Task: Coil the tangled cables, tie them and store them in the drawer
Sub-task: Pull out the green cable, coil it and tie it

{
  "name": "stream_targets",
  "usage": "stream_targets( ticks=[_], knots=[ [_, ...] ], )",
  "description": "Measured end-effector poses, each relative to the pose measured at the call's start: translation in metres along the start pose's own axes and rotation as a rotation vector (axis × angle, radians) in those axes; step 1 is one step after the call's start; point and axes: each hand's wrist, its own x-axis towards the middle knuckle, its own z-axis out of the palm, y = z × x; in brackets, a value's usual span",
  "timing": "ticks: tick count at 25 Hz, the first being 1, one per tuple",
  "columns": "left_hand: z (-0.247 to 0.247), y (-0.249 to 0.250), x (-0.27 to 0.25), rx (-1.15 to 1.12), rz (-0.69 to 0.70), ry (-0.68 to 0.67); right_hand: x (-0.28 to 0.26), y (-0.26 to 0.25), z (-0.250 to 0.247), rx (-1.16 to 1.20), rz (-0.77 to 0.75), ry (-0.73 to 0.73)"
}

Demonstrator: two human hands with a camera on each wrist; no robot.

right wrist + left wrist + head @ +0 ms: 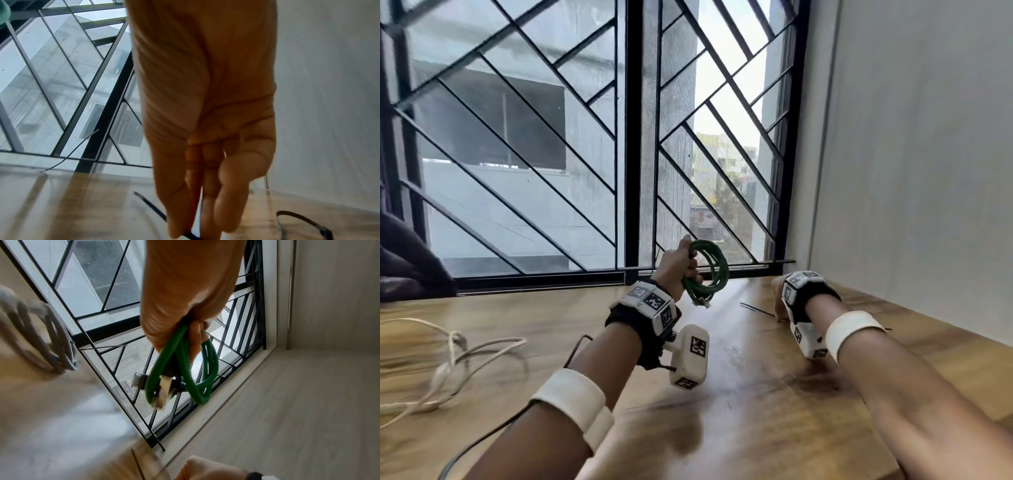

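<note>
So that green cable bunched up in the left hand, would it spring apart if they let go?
Probably somewhat. The green cable sits in loose, uneven loops with nothing tied around it, held together only by the left hand. It looks bendy rather than stiff, so it would likely sag and spread. Its plug ends dangle free and may swing.

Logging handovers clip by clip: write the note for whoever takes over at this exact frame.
Left hand: raised above the wooden tabletop, gripping the coiled green network cable; its plugs hang free.
Right hand: down on the tabletop near the wall, fingers pinching a thin black zip tie. Another black zip tie lies to its right.
Done: green cable coiled, no tie visible on it.
Left: tie it; coil and tie the tangled white cable lying at far left; store both. No drawer is in view.
</note>
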Motion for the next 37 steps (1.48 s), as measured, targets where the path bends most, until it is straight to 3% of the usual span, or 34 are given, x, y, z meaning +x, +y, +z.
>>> stream_targets(
  ticks=[1, 4, 5, 10, 13, 15, 18, 21, 25, 31, 37],
  knots=[
    [-0.004, 0.003, -0.002, -0.002, 0.011, 0.016, -0.014, -0.014, -0.014, 0.072, 0.161, -0.109],
    [-0.014, 0.01, -0.005, -0.041, 0.046, 0.067, -0.027, -0.031, -0.044, 0.24, 0.153, -0.191],
    [-0.02, 0.013, -0.008, -0.061, 0.055, 0.078, -0.028, -0.035, -0.054, 0.43, 0.17, -0.132],
    [-0.059, 0.033, -0.033, -0.101, 0.141, 0.067, -0.049, -0.093, -0.105, 1.311, -0.015, 0.095],
    [-0.091, 0.046, -0.051, -0.123, 0.247, 0.096, -0.056, -0.153, -0.118, 1.587, -0.124, 0.047],
    [-0.113, 0.055, -0.066, -0.146, 0.309, 0.141, -0.067, -0.205, -0.12, 1.636, -0.268, -0.044],
    [-0.145, 0.065, -0.079, -0.179, 0.352, 0.212, -0.078, -0.27, -0.112, 1.498, -0.437, -0.145],
    [-0.172, 0.074, -0.085, -0.241, 0.389, 0.285, -0.079, -0.305, -0.099, 1.253, -0.393, -0.086],
    [-0.183, 0.075, -0.082, -0.274, 0.405, 0.34, -0.08, -0.309, -0.076, 1.076, -0.257, 0.01],
    [-0.16, 0.069, -0.091, -0.194, 0.336, 0.303, -0.091, -0.309, -0.066, 1.327, -0.282, -0.036],
    [-0.157, 0.068, -0.094, -0.02, 0.427, 0.338, -0.099, -0.331, -0.064, 1.516, -0.317, -0.08]
  ],
)
